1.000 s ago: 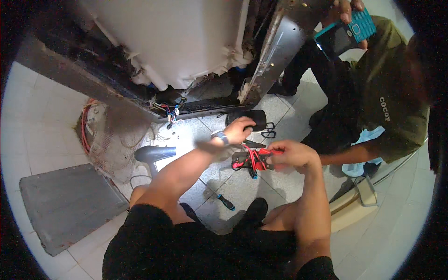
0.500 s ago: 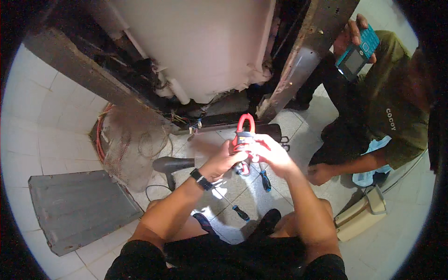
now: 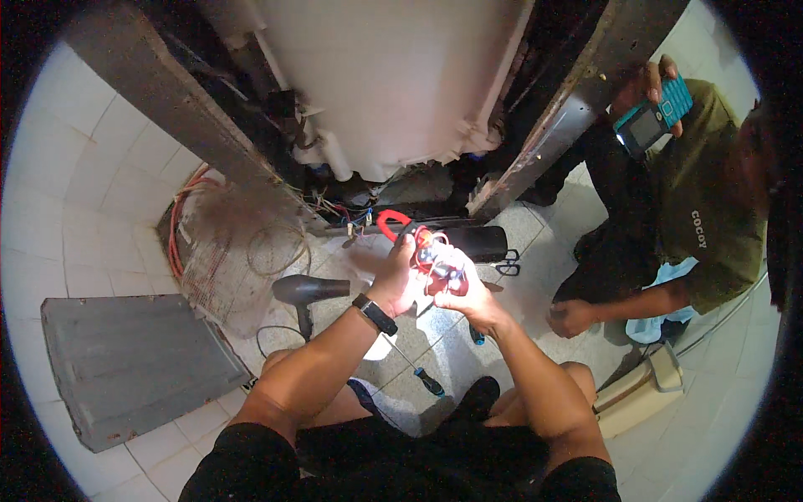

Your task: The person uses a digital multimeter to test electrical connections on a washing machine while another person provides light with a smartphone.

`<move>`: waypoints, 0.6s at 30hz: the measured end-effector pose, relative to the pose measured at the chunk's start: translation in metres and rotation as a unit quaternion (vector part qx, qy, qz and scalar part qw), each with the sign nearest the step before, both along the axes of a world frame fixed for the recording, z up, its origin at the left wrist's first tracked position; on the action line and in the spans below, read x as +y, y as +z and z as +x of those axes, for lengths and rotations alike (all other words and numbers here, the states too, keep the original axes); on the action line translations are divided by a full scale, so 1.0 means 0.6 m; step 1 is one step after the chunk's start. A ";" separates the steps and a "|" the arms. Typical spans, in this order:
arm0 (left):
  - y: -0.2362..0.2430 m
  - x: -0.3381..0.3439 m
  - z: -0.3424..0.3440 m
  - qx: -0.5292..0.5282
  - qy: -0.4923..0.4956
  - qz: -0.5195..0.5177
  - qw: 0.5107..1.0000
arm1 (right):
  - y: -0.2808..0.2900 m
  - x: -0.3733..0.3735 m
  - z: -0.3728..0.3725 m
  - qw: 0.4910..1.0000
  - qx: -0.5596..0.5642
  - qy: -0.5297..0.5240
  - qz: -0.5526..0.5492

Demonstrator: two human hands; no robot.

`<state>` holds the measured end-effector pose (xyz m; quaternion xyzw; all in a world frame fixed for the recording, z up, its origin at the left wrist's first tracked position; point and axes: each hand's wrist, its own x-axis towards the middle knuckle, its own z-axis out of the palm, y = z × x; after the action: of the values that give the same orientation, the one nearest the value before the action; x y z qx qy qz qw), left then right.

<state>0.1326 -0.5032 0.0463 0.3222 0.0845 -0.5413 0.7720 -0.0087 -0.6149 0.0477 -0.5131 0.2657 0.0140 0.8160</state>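
Note:
A clamp meter with a red jaw [image 3: 391, 224] is up in front of me, above the tiled floor, its jaw tilted to the upper left. My left hand [image 3: 396, 280] is wrapped round its body. Bunched test leads [image 3: 437, 258] lie over the meter in bright light. At the bundle's lower right, my right hand [image 3: 473, 299] is closed, its fingers on the leads; glare hides exactly what they pinch. Below my hands lies a screwdriver [image 3: 429, 381] with a blue-black handle. The handle of a second screwdriver [image 3: 477, 335] shows under my right wrist.
Ahead stands an opened machine with a white tub [image 3: 385, 84] and loose wires [image 3: 347, 213]. A hair dryer [image 3: 309, 289], grey panel [image 3: 138, 368] and mesh [image 3: 226, 238] lie left. A black case [image 3: 477, 243] is beyond my hands. At right, another person's hand holds a lit turquoise phone [image 3: 648, 125].
The clamp meter has turned, its jaw swinging from upright to the upper left. The leads now show bunched between my hands. My right hand has moved lower on the bundle.

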 end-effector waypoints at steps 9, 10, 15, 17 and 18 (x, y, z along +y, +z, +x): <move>-0.035 0.012 0.019 -0.294 0.065 0.104 0.948 | -0.023 -0.001 -0.015 0.989 0.014 0.041 0.140; -0.040 0.022 0.041 -0.440 0.073 0.204 0.872 | -0.009 -0.013 -0.008 0.971 0.052 0.080 0.221; 0.007 0.032 0.081 -0.168 0.065 0.036 0.983 | 0.024 -0.188 -0.078 0.821 0.151 0.097 -0.542; -0.006 0.030 0.086 -0.163 0.081 0.024 0.983 | 0.026 -0.202 -0.104 0.795 0.228 0.303 -0.473; -0.017 0.026 0.088 -0.157 0.099 0.009 0.983 | 0.043 -0.198 -0.111 0.795 0.240 0.406 -0.381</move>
<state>0.1856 -0.4874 0.0362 0.4007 -0.0016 -0.4042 0.8222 -0.0753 -0.7338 0.0737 -0.8236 0.2038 0.3644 0.3840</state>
